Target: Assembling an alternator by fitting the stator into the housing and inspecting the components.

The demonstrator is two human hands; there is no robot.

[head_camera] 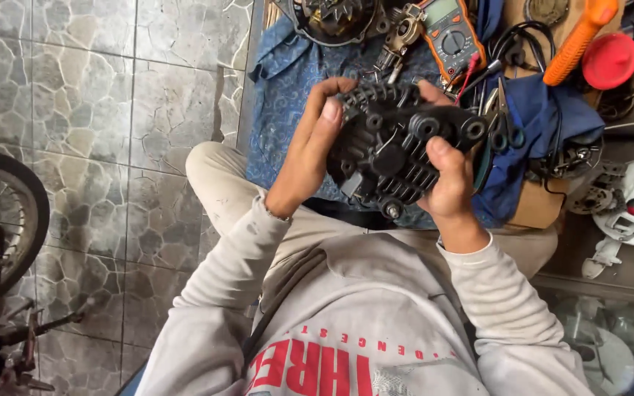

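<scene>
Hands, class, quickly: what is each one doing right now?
Left hand: closed on the left side of the black ribbed alternator housing.
Right hand: closed on the same housing's right side, thumb pressed on its face.

black alternator (pixel 398 150) sitting dark against blue paisley cloth (pixel 288 81), orange-yellow multimeter (pixel 450 33) glowing, red cap (pixel 610 60) popping, grey crackle-pattern floor tiles (pixel 89 95) showing

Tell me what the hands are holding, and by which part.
Both hands hold one black ribbed alternator housing: left hand on its left rim, right hand on its right edge, thumb on the face.
</scene>
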